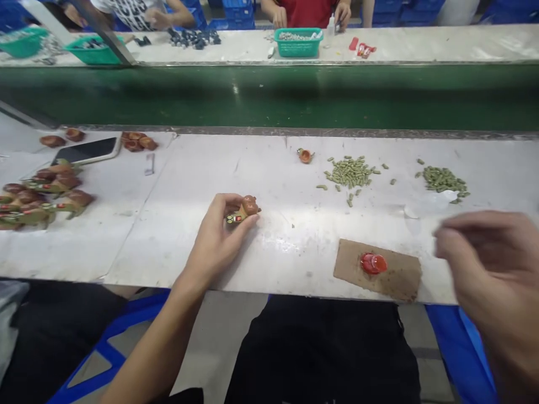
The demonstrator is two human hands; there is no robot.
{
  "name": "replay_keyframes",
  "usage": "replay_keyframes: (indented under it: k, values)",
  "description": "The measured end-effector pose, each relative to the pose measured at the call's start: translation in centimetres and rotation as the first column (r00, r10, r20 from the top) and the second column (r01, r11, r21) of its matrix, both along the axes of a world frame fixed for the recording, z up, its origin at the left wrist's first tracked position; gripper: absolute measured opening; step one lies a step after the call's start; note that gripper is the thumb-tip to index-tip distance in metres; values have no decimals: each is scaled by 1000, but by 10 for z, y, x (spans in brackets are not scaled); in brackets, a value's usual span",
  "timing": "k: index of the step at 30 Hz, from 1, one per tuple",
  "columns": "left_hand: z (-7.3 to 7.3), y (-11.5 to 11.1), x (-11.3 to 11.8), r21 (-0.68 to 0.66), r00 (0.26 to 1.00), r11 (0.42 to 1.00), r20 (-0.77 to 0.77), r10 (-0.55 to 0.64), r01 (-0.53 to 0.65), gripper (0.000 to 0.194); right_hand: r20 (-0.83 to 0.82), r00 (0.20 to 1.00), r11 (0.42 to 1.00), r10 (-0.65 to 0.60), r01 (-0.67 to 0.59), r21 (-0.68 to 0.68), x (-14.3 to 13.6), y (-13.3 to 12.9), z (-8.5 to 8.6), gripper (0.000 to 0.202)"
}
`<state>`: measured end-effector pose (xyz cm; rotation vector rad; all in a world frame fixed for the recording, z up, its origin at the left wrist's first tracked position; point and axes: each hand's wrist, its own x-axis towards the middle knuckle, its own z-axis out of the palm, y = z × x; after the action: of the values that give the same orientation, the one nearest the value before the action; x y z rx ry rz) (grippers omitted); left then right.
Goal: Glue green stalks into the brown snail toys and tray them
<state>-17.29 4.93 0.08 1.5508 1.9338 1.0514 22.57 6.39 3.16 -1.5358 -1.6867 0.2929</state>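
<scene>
- So my left hand point(217, 238) has a small brown-and-green figurine point(243, 211) pinched between thumb and fingers, just above the middle of the white worktop point(227, 168), shiny brown round part facing away from the palm.
- Right hand point(497, 264) is up at the right side, fingers curled in toward the thumb. It's pretty blurry, so can't tell if anything's in there.
- Between the hands, close to the near edge, there's a piece of cardboard point(345, 261) with a little red container point(374, 263) sitting on it.
- Past that are two loose piles of green pellets, the left pile point(350, 171) and the right pile point(444, 180), with a crumpled whitish scrap point(446, 196) by the right one.
- A hollow brown piece point(305, 156) lies just left of the left pile.
- Over on the far left, a bunch of similar figurines point(50, 191) is heaped up near a phone point(86, 151), with some brown shells point(138, 141) right beside the phone.
- Across the green conveyor belt point(269, 98) there's another worktop surface with a green basket point(298, 45) and a person in red point(311, 14) working behind it.
</scene>
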Motion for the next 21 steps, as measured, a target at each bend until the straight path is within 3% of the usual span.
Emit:
replay_keyframes:
  k: [2, 4, 7, 11, 16, 21]
  values:
    - [2, -1, 15, 10, 984, 999, 172, -53, 52, 29, 1, 977, 974, 213, -212, -85, -20, 21, 6, 10]
    - [6, -5, 33, 4, 925, 993, 363, -115, 121, 27, 51, 939, 915, 340, -318, -247, -36, 49, 3, 22]
    - [6, -18, 59, 4, 834, 985, 533, -146, 170, 30, 180, 925, 887, 335, -244, -392, -51, 86, -11, 28]
    - [0, -44, 82, -38, 793, 975, 589, -157, 221, 30, 251, 925, 916, 284, -185, -355, -61, 111, -22, 32]
    - [-2, -59, 95, -92, 711, 952, 686, -153, 293, 30, 275, 916, 908, 293, -176, -380, -64, 110, -21, 11]
    - [6, -50, 107, -85, 665, 944, 729, -160, 320, 24, 247, 920, 887, 305, -180, -426, -68, 104, -25, 15]
